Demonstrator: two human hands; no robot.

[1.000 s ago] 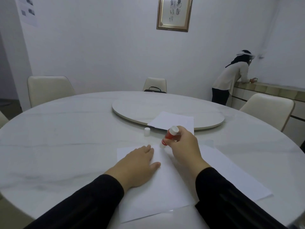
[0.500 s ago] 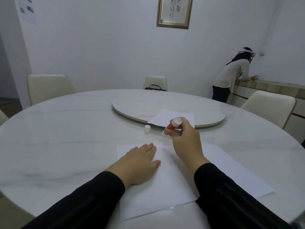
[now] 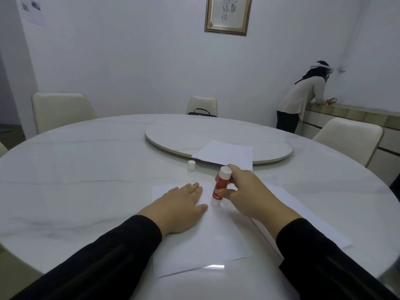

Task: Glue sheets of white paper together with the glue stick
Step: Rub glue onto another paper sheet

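Left hand: I keep it flat, unclenched, pinning the top sheet on the bench.
Right hand: grasping the glue stick, upright, tip on the sheet.
Risk: I judge hard dragging could wrinkle or shift the paper.

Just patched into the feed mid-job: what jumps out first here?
The red glue stick stands out, held near upright in the right hand with its lower end on the white sheet at the table's near edge. The left hand lies flat on that sheet. A small white cap stands just beyond.
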